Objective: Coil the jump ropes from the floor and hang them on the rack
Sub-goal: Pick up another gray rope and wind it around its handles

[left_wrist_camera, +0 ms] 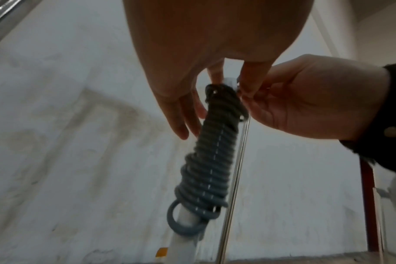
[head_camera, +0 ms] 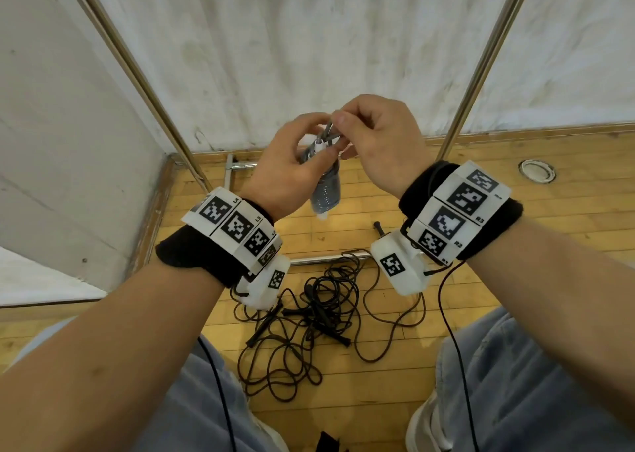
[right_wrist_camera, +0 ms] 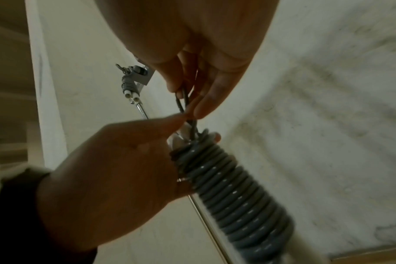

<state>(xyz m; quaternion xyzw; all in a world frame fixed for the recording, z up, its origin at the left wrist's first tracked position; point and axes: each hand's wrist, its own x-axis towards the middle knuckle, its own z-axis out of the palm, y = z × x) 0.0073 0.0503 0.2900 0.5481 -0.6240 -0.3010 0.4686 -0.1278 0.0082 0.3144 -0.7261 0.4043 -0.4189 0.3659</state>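
The left hand (head_camera: 285,163) is curled around the upper part of a grey jump rope (head_camera: 326,194) wound tightly round its white handles, held upright above the wooden floor (head_camera: 481,314) between the rack (head_camera: 481,84) poles. The right hand (head_camera: 381,142) pinches the rope's loop at the bundle's top. Black jump ropes (head_camera: 309,314) lie tangled on the floor near the person's feet.

Open room between two slanting metal rack poles (head_camera: 137,73), hands and coiled grey rope (head_camera: 324,190) filling the middle, tangle of black jump ropes (head_camera: 309,314) on near floor, wall closing left and far sides.
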